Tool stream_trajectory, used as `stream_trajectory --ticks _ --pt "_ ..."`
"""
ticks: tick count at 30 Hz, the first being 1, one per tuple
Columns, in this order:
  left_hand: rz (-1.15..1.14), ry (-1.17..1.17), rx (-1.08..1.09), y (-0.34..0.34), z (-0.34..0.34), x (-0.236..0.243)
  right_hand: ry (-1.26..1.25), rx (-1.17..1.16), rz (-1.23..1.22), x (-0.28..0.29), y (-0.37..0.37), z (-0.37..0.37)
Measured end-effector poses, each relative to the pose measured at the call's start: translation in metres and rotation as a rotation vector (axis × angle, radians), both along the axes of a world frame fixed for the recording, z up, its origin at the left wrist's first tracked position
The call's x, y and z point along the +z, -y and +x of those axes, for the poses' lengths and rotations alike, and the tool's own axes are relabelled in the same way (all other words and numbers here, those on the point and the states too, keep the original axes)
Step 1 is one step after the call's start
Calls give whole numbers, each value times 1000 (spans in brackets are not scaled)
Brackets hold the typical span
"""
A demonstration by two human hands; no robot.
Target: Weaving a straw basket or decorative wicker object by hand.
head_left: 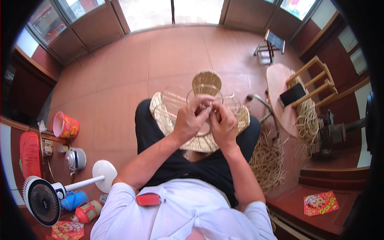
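On my lap rests a partly woven wicker piece [160,116], with pale cord bound over a thin wire frame in a curved band. At its far side stands a rounded woven panel [207,79], and bare wire hoops show around my fingers. My left hand [189,120] and my right hand [225,126] meet above the middle of the frame. Both are closed in a pinch, fingertips almost touching. Whatever lies between the fingertips is too small to make out. My forearms hide part of the near woven edge.
Loose cord [268,160] lies heaped by my right leg. Further right are a pink board [280,96], a wooden chair frame [320,80] and a folding stool [272,44]. At left stand a fan [44,200], a kettle [76,159] and a red bucket [66,125].
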State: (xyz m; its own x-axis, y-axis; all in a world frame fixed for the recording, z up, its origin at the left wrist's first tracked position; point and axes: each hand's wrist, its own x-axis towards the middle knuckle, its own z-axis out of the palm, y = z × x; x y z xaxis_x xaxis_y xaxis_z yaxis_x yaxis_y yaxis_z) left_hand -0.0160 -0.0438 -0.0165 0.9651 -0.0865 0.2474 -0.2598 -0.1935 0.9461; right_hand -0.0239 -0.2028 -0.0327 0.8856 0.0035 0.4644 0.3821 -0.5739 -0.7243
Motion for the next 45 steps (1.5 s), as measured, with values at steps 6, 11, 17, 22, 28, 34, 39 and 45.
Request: stream_trajectory --ticks 6,11,17,22,28,34,39,45 --pt "-521 -329 -207 -41 -5 -1 33 -17 -2 -4 -9 -2" --pt "-497 -237 -32 -94 -9 -2 407 -46 -201 -13 -7 -6" --pt "-517 -148 -18 -115 17 20 313 6 -360 -17 -9 -13" --pt "-549 -55 49 -104 51 53 234 -3 -453 -13 -15 -18" --pt "-369 118 -119 -50 85 99 159 38 -559 -4 -15 -24" --pt "-175 139 -309 -17 90 103 129 -2 -619 -2 -23 -26" --pt "33 118 -143 -32 60 97 89 7 -578 -2 -16 -23" --pt "-108 -145 -265 -50 62 17 105 31 -504 2 -19 -20"
